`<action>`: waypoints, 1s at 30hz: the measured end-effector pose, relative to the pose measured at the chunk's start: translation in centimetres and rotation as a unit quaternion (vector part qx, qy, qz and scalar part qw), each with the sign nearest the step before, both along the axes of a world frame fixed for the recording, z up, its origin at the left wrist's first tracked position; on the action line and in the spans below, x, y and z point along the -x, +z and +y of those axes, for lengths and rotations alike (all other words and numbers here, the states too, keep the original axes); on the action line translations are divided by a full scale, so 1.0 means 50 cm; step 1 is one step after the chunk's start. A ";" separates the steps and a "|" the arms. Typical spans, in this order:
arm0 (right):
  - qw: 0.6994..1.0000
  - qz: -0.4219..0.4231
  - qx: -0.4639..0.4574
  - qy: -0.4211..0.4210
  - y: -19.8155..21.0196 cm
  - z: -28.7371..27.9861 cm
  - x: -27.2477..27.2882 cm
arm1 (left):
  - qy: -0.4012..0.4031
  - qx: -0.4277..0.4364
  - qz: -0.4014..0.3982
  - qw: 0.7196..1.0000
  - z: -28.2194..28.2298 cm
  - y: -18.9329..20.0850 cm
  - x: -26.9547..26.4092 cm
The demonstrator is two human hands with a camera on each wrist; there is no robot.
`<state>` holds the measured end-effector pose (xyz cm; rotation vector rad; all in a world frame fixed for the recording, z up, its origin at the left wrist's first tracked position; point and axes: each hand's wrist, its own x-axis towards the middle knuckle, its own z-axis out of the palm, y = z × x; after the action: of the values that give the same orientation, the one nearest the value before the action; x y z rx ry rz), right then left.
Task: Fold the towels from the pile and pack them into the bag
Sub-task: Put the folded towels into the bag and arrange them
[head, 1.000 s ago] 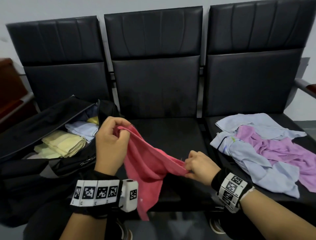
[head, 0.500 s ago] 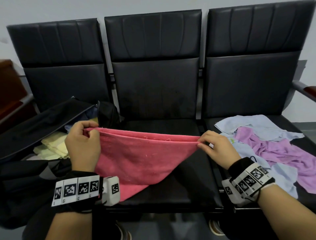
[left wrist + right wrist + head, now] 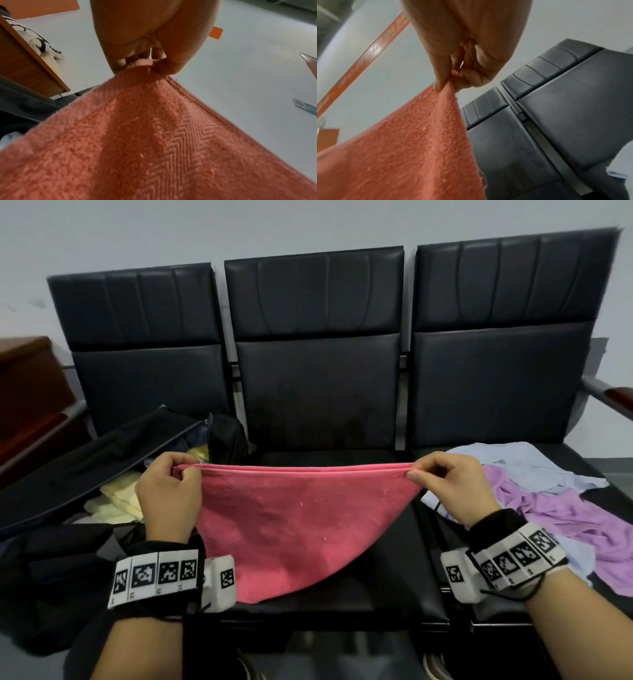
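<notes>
A pink towel (image 3: 294,522) hangs stretched between my hands above the middle black seat (image 3: 404,577), its top edge taut and doubled. My left hand (image 3: 178,474) pinches the towel's left corner (image 3: 147,67). My right hand (image 3: 416,472) pinches the right corner (image 3: 448,83). The towel (image 3: 154,148) sags in a curve down to the seat's front. An open black bag (image 3: 85,467) lies on the left seat with folded yellow towels (image 3: 116,501) inside. The pile of pale blue and purple towels (image 3: 555,508) lies on the right seat.
Three joined black chairs with tall backrests (image 3: 315,344) stand against a grey wall. A wooden armrest (image 3: 616,398) ends the row at the right. Brown wooden furniture (image 3: 27,392) stands at the far left. My shoes (image 3: 435,666) show under the seat's front edge.
My hands moved apart and lifted, pulling the bunched pink towel out into a wide taut span. The view has tilted up slightly.
</notes>
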<state>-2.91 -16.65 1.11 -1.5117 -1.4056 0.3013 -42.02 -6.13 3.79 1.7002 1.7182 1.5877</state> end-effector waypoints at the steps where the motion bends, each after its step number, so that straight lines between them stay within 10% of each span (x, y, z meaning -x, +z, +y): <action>1: 0.999 0.028 -0.012 -0.012 0.008 -0.006 0.001 | -0.002 0.000 0.000 1.000 -0.005 0.005 0.000; 14: 0.980 0.048 -0.194 -0.028 0.215 -0.068 0.020 | -0.020 -0.120 -0.050 0.991 -0.063 0.171 0.010; 25: 0.995 0.073 -0.024 -0.065 0.140 0.123 -0.034 | -0.044 0.051 0.029 0.997 0.124 0.081 -0.054; 30: 0.991 0.101 -0.073 -0.052 0.172 0.175 -0.054 | -0.064 -0.004 0.015 0.998 0.192 0.132 -0.065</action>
<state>-0.19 -7.90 9.72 -1.3889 -1.1599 0.2721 -38.76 3.45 10.39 1.8071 1.5829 1.5217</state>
